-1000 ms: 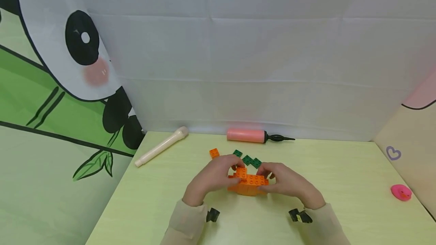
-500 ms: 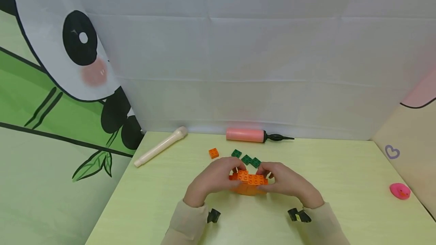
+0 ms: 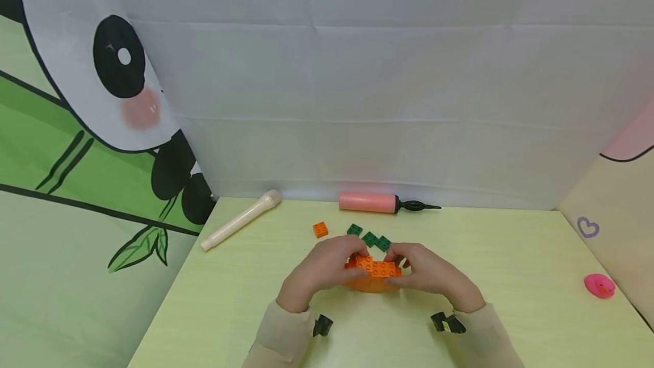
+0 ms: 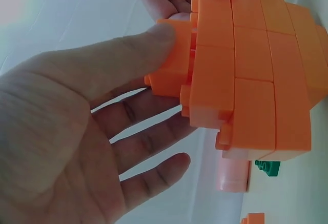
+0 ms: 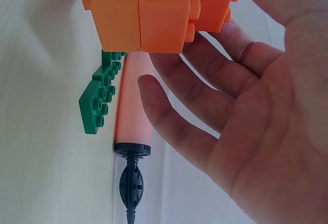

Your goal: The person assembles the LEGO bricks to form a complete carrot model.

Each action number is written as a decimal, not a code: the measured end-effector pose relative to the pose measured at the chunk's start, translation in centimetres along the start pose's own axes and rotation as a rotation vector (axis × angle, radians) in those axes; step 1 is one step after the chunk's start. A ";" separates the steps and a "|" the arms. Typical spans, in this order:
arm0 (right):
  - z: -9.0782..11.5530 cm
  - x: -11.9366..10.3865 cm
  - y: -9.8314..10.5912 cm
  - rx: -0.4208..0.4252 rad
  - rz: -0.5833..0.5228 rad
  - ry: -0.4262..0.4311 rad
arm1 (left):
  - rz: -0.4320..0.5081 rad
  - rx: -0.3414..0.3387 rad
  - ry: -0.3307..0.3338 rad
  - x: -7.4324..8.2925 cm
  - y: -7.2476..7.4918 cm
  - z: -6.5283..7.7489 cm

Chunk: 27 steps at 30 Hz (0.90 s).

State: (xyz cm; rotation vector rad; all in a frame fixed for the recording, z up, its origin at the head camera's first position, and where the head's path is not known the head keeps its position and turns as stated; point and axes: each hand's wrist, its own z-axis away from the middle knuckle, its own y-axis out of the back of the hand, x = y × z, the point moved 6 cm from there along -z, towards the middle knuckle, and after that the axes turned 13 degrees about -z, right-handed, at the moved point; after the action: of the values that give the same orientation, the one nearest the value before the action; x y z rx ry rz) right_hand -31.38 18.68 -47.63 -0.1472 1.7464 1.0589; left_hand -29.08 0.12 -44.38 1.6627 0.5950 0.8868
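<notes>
Your left hand (image 3: 319, 268) and right hand (image 3: 426, 270) pinch the orange brick stack (image 3: 374, 275) at nine and three o'clock; it looks light, rigid and apt to split at the seams, so grip the studded ends.

One orange block model (image 3: 374, 275) sits between two hands. Behind it lie one loose orange brick (image 3: 320, 229) and three green bricks (image 3: 370, 238). Far back are one pink pump (image 3: 369, 202) and one cream tube (image 3: 240, 220); far right, one pink toy (image 3: 599, 287).
</notes>
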 end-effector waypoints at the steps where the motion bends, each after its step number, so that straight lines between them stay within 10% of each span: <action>1: 0.0 0.0 0.0 0.001 0.002 0.001 | -0.019 0.003 -0.005 0.1 0.0 0.0; 27: 0.1 0.2 -0.1 0.011 0.003 0.016 | 0.021 0.000 0.026 -0.2 -0.6 -0.3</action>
State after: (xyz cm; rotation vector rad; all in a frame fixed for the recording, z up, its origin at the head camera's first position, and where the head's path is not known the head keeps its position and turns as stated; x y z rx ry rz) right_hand -31.36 18.73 -47.88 -0.1474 1.7673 1.0526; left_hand -29.42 0.31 -44.98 1.6626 0.5964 0.9252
